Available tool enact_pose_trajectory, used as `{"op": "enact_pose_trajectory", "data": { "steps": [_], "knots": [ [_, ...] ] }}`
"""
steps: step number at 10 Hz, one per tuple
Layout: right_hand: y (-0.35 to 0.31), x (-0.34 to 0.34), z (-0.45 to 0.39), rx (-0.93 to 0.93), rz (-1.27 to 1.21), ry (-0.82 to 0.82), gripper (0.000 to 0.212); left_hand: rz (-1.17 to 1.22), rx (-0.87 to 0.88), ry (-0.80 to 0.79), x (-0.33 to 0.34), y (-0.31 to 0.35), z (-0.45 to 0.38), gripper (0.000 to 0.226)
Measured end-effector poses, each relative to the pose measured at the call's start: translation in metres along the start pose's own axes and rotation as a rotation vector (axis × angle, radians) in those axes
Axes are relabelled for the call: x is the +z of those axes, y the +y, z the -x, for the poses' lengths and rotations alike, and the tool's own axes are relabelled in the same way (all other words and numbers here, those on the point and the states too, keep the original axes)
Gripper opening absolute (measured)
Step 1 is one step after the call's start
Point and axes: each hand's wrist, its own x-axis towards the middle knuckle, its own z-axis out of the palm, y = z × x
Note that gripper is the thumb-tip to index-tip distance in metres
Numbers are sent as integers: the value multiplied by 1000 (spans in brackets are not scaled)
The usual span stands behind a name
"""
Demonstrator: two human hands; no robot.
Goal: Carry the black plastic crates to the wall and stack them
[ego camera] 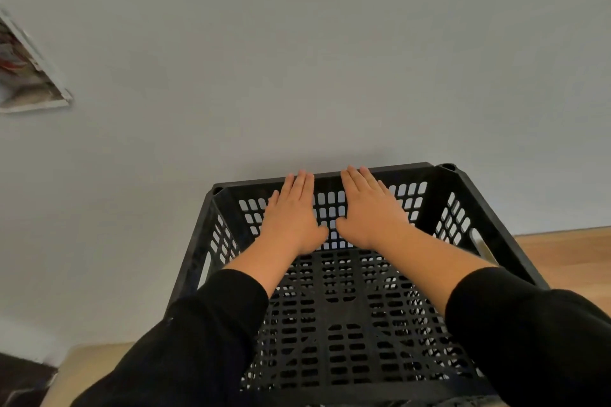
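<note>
A black plastic crate (pixel 463 201) with perforated walls and floor stands directly below me, its far side against the grey wall (pixel 297 59). More black lattice shows through its floor, so it may rest on another crate, though I cannot tell for certain. My left hand (pixel 291 215) and my right hand (pixel 370 208) lie flat side by side on the inside of the far wall, fingers extended up to the rim. Neither hand grips anything. Black sleeves cover both forearms.
Light wooden floor (pixel 562 254) shows to the right of the crate and at the lower left. A framed picture (pixel 26 73) hangs on the wall at the far left. A dark object (pixel 20 380) sits in the bottom left corner.
</note>
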Motion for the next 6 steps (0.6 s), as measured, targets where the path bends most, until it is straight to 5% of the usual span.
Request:
{"op": "enact_pose_trajectory", "data": {
  "steps": [4,6],
  "knots": [
    [-9,-25,0,59,-148,-142,88,-33,5,-124,-26,-4,2,107],
    [-20,-20,43,114,-305,-11,75,86,-77,-34,-12,0,39,104]
  ]
}}
